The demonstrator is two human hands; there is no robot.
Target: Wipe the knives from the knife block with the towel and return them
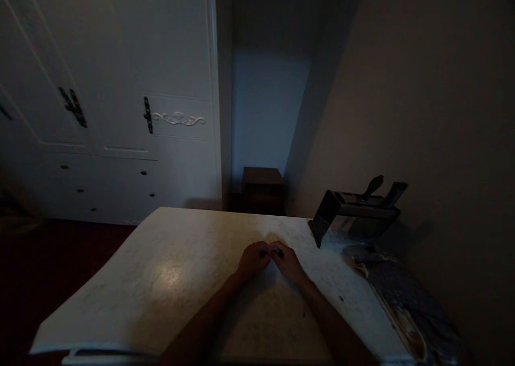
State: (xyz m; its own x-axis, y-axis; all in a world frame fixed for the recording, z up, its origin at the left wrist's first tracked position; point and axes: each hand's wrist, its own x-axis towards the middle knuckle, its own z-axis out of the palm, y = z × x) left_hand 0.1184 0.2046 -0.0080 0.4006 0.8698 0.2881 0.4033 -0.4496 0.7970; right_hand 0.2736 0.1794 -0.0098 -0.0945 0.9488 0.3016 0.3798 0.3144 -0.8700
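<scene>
Both of my hands meet over the middle of a pale marbled table (181, 237). My left hand (252, 257) is closed, its fingers curled toward the right one. Touching it at the fingertips, my right hand (286, 260) is curled closed as well. Whatever lies between the fingers is too dark and small to make out. To the right of my hands stands a dark knife block (350, 216), tilted, with black handles rising from its top.
Dark bunched cloth (406, 296) lies along the table's right edge. A small dark speck (341, 299) is on the tabletop near my right forearm. Beyond stand a white wardrobe (177, 60) and a brown nightstand (263, 177). A wall rises on the right.
</scene>
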